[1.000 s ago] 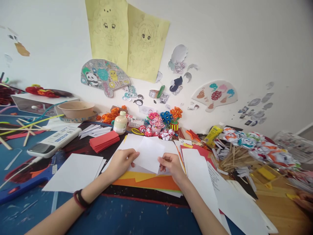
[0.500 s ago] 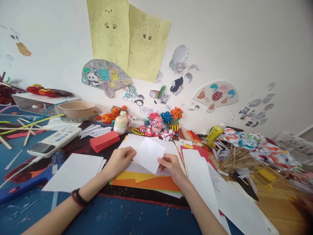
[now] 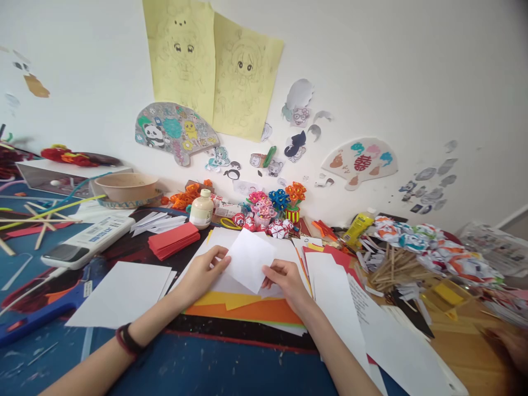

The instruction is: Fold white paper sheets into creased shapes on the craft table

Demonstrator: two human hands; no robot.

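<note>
The small white paper (image 3: 249,259), judged light, thin and easily creased, is pinched at opposite edges by the left hand (image 3: 202,273) and the right hand (image 3: 284,278).

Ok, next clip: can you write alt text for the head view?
Two bare hands, left hand and right hand, hold a small white paper by its edges over a cluttered craft table. Colored sheets lie beneath, red cards and a glue bottle behind.

A cluttered blue-topped craft table (image 3: 198,368) is bearing loose white paper sheets (image 3: 119,294), a stack of red paper strips (image 3: 173,241), a white remote control (image 3: 88,242) and a bundle of wooden sticks (image 3: 394,269).
</note>
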